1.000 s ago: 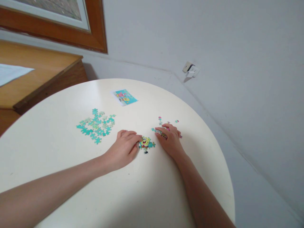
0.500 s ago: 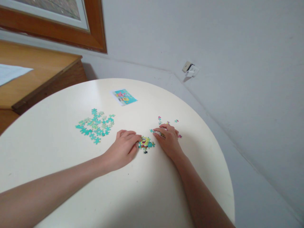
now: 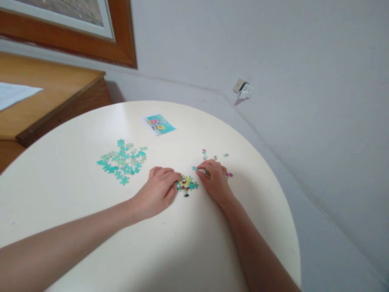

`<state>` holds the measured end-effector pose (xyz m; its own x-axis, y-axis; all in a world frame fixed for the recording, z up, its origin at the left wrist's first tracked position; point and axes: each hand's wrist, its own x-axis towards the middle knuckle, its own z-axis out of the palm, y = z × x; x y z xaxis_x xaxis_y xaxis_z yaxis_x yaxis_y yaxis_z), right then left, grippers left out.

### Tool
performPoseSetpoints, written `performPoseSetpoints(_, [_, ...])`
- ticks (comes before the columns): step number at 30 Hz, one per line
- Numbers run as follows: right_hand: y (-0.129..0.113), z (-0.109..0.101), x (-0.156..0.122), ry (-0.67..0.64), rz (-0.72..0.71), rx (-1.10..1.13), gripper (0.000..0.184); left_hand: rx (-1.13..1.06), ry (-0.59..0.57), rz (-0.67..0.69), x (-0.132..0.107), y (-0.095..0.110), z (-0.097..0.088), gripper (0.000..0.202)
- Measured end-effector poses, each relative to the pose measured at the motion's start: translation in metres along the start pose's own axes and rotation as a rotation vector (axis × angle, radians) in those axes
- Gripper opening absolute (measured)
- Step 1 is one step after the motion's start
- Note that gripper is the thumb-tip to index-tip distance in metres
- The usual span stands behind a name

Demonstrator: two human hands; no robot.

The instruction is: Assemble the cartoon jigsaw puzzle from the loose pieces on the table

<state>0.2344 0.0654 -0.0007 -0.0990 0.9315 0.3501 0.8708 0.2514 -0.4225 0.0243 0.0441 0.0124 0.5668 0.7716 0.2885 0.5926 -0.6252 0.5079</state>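
A small joined patch of puzzle pieces point(image 3: 186, 183) with a yellow cartoon figure lies on the round cream table point(image 3: 91, 227). My left hand point(image 3: 158, 190) rests curled on the table, its fingertips touching the patch's left edge. My right hand point(image 3: 214, 180) lies just right of the patch, fingers bent over a puzzle piece that is mostly hidden under them. A few loose pink and teal pieces point(image 3: 212, 156) lie just beyond my right hand.
A spread of several loose teal pieces point(image 3: 123, 160) lies left of my hands. A reference picture card point(image 3: 158, 124) sits at the table's far side. A wooden desk point(image 3: 45, 93) with paper stands at the left; a grey wall lies behind.
My right hand has drawn slightly left and closed further over the piece under its fingers. My left hand and the joined patch have stayed in place.
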Motion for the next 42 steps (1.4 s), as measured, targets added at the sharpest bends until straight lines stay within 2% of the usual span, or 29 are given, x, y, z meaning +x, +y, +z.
performPoseSetpoints(28, [-0.0067, -0.0032, 0.0, -0.042, -0.085, 0.043, 0.012, 0.015, 0.019, -0.014, -0.0009, -0.0019, 0.0023, 0.029])
performPoseSetpoints(42, [-0.0075, -0.0028, -0.0013, 0.048, -0.118, 0.163, 0.017, 0.022, 0.023, -0.008, -0.0012, -0.0024, 0.0027, 0.028])
